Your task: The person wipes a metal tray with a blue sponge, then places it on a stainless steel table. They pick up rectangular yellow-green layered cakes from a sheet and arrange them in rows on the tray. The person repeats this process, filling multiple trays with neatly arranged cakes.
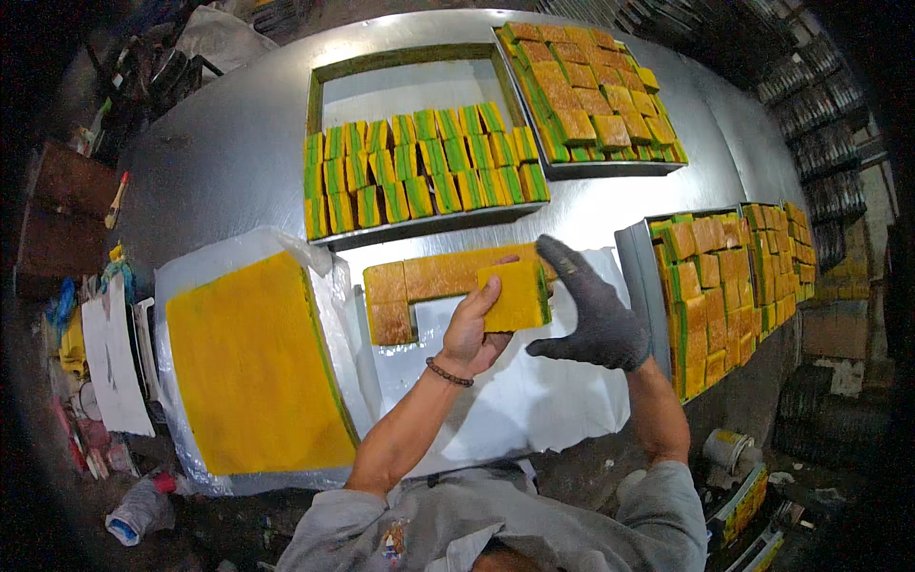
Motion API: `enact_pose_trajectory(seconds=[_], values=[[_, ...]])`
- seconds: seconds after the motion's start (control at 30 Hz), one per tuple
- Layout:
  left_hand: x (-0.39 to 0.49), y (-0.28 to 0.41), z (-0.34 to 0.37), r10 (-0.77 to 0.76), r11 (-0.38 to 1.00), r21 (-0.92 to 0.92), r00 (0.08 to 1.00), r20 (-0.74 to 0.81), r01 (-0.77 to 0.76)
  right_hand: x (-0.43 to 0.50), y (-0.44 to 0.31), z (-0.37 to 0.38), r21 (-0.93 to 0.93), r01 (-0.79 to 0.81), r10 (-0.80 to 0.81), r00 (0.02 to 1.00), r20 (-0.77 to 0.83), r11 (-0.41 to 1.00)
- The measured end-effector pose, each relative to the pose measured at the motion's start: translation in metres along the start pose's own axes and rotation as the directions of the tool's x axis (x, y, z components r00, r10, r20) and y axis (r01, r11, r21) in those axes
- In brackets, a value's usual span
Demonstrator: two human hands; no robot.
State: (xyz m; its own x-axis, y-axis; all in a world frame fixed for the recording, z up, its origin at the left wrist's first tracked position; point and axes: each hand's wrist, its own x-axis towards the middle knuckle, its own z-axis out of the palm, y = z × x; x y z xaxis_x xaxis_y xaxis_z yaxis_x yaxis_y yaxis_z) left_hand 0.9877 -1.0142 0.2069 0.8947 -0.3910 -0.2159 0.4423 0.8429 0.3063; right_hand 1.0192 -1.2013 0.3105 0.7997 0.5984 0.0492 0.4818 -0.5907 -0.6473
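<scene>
My bare left hand (468,332), with a beaded bracelet at the wrist, grips a rectangular block of yellow and green layered cake (515,297), thumb on its yellow face. On the block's right, my right hand (607,318) wears a dark grey glove. Its fingers and thumb are spread apart with nothing between them. Beneath and behind the held block, a strip of brown-topped cake (443,275) and smaller cut pieces (389,322) lie on a white sheet (529,400). Part of that strip is hidden by my hands and the block.
A large uncut yellow slab (257,372) lies on plastic at left. Beyond my hands, a metal tray (429,227) holds rows of upright slices. Stacked cake pieces fill another tray (607,169) at upper right and several at right (636,279). A brush (117,200) lies at the metal table's (214,164) left.
</scene>
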Motion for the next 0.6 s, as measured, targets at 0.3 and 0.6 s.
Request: enact_pose_trajectory(seconds=[0.3, 0.6], values=[[0.013, 0.072, -0.027, 0.124, 0.967, 0.220, 0.991, 0.041, -0.130, 0.148, 0.068, -0.056, -0.199, 0.159, -0.183, 0.977, -0.112, 0.967], [-0.065, 0.123, -0.080, 0.288, 0.907, 0.349, 0.952, -0.100, -0.238, 0.301, 0.203, -0.062, -0.414, 0.069, -0.057, 0.998, 0.040, 0.908]])
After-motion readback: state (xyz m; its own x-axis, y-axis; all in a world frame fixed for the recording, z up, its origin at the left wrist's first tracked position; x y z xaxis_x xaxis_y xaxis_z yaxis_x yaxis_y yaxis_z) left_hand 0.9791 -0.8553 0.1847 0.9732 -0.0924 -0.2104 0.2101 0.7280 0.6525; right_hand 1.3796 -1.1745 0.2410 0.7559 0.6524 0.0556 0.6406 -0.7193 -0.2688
